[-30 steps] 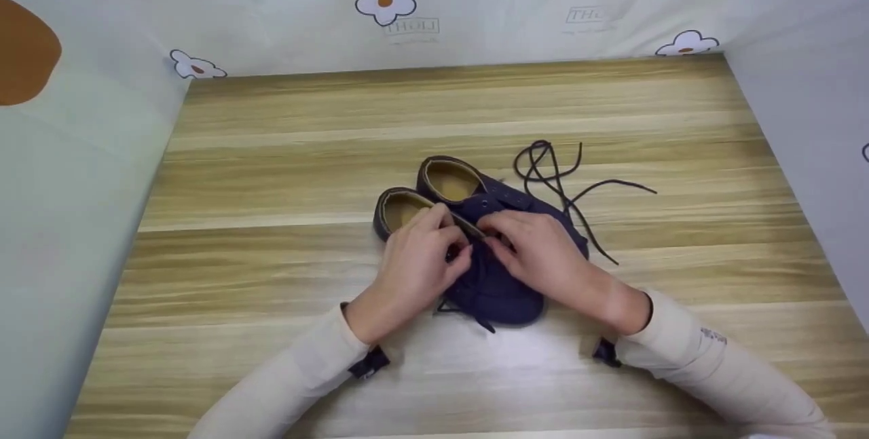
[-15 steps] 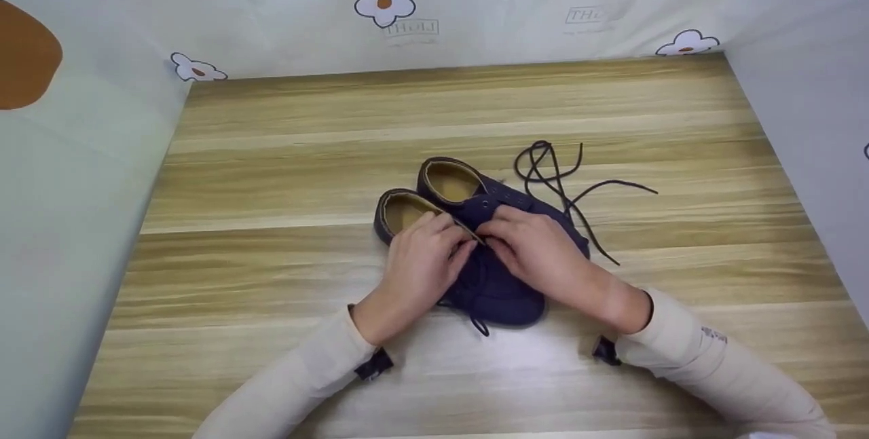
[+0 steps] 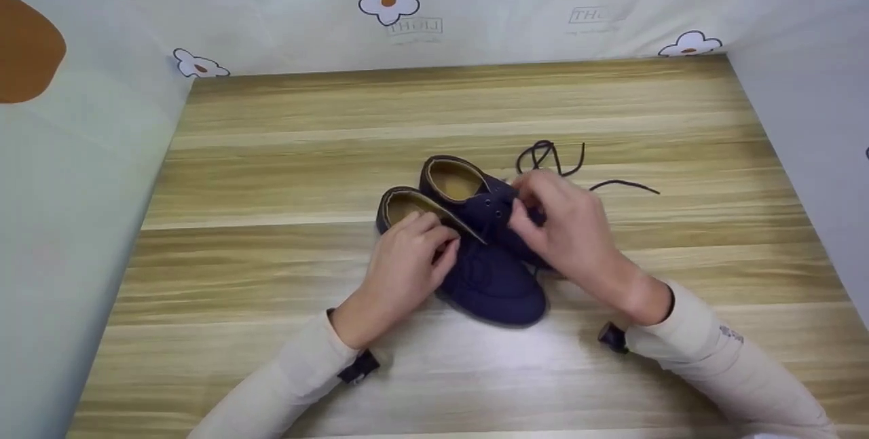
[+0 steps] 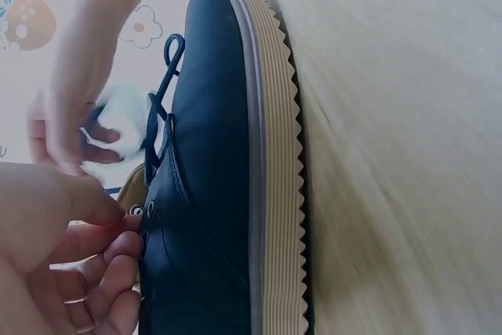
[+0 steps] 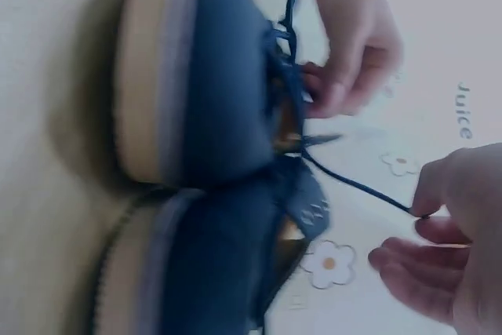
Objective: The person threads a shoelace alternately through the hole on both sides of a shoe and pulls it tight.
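Left hand (image 3: 411, 252) pinches ridge-soled shoe (image 3: 506, 295) edge; right hand (image 3: 574, 225), 3 o'clock, pinches lace (image 5: 362, 186); table (image 3: 285, 154) edge well apart, 12 o'clock.

Soft glare whitens the tabletop (image 3: 516, 378) — right wrist view blurred.

Navy shoes (image 3: 502, 295) here, ridged beige soles (image 4: 276, 154), dark laces (image 5: 298, 103), cream sleeves (image 3: 713, 357), brown-streaked woodgrain tabletop (image 3: 305, 127), pale cloth (image 3: 292, 11) flashing white orange-centred flowers (image 3: 388, 0)

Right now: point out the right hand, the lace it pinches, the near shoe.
right hand (image 3: 575, 223): head view, back of the hand.
lace (image 5: 362, 187): right wrist view, middle of the diagonal stretch.
near shoe (image 3: 495, 281): head view, upper by the toe.
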Demonstrator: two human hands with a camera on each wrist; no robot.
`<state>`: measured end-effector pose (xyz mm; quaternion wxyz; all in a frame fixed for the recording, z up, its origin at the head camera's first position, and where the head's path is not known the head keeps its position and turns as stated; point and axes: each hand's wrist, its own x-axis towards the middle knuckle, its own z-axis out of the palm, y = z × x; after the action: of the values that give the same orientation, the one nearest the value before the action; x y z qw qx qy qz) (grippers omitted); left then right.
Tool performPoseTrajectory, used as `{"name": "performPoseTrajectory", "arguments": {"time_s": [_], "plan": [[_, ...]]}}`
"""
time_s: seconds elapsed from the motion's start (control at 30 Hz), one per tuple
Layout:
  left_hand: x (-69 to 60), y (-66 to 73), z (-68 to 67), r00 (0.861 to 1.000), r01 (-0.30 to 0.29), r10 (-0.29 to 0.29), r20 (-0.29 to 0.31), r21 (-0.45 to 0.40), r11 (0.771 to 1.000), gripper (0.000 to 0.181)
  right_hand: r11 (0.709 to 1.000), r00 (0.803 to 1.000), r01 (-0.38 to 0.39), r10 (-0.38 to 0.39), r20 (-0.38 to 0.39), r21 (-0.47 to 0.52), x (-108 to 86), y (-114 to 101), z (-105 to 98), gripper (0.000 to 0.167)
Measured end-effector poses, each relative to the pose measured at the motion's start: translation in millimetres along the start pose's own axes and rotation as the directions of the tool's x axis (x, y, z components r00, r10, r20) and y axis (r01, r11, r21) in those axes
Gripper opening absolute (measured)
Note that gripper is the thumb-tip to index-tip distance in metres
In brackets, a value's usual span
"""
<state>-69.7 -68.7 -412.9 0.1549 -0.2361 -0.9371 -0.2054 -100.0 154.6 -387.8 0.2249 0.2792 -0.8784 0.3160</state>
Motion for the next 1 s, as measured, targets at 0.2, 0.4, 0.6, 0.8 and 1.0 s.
{"name": "performPoseTrajectory", "arguments": {"time_s": [0.2, 0.4, 0.6, 0.8, 1.0], "plan": [[-1.2, 0.3, -0.5, 0.999, 0.012, -0.012, 0.037, 0.006, 1.0, 0.012, 0.922, 0.994, -0.058, 0.018, 0.107, 0.382, -0.9, -5.6, 4.3, 0.022], [-1.9, 0.8, 0.0, 0.999, 0.013, -0.014, 0.045, 0.006, 1.0, 0.013, 0.938, 0.957, -0.123, 0.026, 0.289, 0.324, -6.8, -5.5, 14.2, 0.009], [-2.6, 0.4, -0.3, 0.999, 0.007, -0.008, 0.034, 0.019, 1.0, 0.013, 0.976, 0.939, 0.17, -0.12, 0.323, -0.132, -10.7, -7.9, 14.4, 0.019], [-2.8, 0.4, 0.5, 0.999, 0.011, -0.012, 0.039, 0.02, 1.0, 0.013, 0.934, 0.935, 0.237, -0.145, 0.322, -0.268, -13.4, -7.5, 18.6, 0.003], [-1.8, 0.5, 0.3, 0.999, 0.004, -0.005, 0.043, 0.018, 1.0, 0.013, 0.982, 0.992, 0.098, -0.083, 0.096, -0.164, -7.6, -6.5, 11.3, 0.004]]}}
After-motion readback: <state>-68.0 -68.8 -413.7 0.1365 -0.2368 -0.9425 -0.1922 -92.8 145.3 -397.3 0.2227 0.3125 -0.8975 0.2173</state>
